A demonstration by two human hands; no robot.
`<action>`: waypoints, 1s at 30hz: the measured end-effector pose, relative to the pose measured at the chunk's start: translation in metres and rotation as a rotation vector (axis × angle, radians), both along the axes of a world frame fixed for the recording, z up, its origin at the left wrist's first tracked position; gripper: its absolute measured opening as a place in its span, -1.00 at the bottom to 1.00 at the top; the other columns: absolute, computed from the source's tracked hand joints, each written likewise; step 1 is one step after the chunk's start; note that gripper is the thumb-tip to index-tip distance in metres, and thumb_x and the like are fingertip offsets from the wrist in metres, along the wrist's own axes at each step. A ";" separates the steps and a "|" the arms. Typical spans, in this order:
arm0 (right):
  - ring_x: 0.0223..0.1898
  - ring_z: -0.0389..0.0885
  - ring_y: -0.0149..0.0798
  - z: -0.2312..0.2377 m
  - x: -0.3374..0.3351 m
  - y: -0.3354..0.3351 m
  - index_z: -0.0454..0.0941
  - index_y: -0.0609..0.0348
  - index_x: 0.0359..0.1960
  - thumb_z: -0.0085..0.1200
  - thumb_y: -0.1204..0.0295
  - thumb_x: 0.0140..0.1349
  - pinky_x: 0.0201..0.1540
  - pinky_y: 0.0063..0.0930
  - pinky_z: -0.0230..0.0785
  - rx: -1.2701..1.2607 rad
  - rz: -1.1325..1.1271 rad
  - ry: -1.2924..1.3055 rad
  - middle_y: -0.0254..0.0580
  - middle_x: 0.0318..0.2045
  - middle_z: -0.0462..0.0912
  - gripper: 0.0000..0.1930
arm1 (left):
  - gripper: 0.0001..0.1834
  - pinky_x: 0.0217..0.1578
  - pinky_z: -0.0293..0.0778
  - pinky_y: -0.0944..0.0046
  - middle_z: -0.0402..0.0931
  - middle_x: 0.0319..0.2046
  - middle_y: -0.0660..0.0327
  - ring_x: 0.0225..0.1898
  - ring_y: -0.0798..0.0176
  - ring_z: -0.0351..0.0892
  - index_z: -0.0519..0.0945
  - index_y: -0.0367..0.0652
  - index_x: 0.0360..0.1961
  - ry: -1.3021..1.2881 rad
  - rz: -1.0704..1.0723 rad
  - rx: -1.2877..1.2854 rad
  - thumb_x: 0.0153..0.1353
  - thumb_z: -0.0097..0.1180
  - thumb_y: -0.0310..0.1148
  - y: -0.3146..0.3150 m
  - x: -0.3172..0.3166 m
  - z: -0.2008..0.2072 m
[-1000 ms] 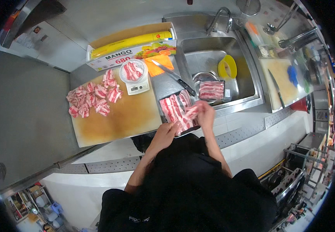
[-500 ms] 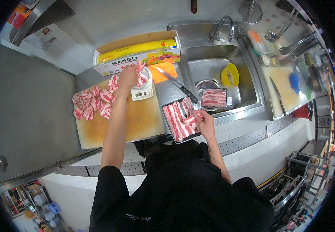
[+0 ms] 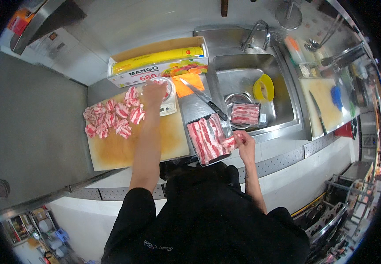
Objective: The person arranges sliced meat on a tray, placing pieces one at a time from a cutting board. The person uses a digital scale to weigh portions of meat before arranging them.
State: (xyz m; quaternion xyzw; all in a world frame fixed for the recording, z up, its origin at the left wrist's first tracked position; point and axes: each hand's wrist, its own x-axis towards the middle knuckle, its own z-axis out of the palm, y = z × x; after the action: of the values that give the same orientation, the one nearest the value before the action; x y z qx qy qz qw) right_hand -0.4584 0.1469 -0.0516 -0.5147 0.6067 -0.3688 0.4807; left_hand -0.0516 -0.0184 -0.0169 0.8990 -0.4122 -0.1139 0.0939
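Observation:
My left hand (image 3: 154, 93) reaches over the small white kitchen scale (image 3: 168, 108), its fingers blurred at the scale's round pan. A little sliced meat (image 3: 169, 89) shows beside the fingers, and whether they grip any is unclear. My right hand (image 3: 245, 143) is closed, pinching the end of a streaky meat strip (image 3: 230, 143) at the right edge of a black tray (image 3: 219, 159). More long pink-and-white meat strips (image 3: 202, 138) lie side by side in that tray. Left of the scale, small piles of folded meat slices (image 3: 110, 118) sit on a cutting board (image 3: 155, 143).
A black-handled knife (image 3: 205, 100) lies between board and sink, near an orange cloth (image 3: 188, 83). Behind stands a box holding a yellow roll (image 3: 157, 58). The sink (image 3: 282, 116) contains a yellow bowl (image 3: 264, 87) and another meat tray (image 3: 245, 113). A second board with a knife (image 3: 318, 112) is farther right.
My left hand has moved right and slightly down over the scale, uncovering a meat pile on the board. My right hand has drawn the strip's end rightward over the tray edge.

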 end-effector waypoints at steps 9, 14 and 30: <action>-0.33 0.49 -0.57 0.022 0.023 -0.001 0.71 0.25 -0.03 0.22 0.44 0.43 -0.29 -0.61 0.35 0.001 0.127 -0.007 -0.45 -0.35 0.64 -0.82 | -0.37 0.01 0.62 -0.01 0.55 0.01 -0.28 0.01 -0.16 0.67 0.43 -0.28 0.25 -0.148 0.044 -0.137 0.27 0.21 -0.13 -0.035 0.014 -0.074; -0.32 0.55 -0.50 -0.001 0.006 0.003 0.69 0.23 -0.04 0.16 0.47 0.46 -0.33 -0.57 0.42 -0.077 0.158 0.071 -0.32 -0.29 0.69 -0.85 | -0.36 -0.04 0.64 -0.04 0.61 0.01 -0.23 0.03 -0.16 0.71 0.46 -0.15 0.25 0.096 0.063 -0.196 0.15 0.34 -0.21 -0.017 0.008 -0.034; -0.25 0.59 -0.51 -0.002 0.041 -0.020 0.59 0.26 0.03 0.20 0.50 0.43 -0.22 -0.61 0.41 0.035 0.339 -0.044 -0.32 -0.24 0.67 -0.80 | -0.35 -0.02 0.60 -0.10 0.70 -0.12 -0.18 -0.06 -0.25 0.72 0.36 -0.21 0.13 -0.087 0.557 -0.228 0.10 0.43 -0.26 0.322 0.303 -0.077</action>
State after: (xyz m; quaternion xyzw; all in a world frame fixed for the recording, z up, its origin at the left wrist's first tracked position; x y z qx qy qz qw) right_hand -0.4173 0.1273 -0.0532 -0.5928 0.5068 -0.2831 0.5582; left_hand 0.2513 0.3032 -0.0939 0.9652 -0.1634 0.0015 0.2040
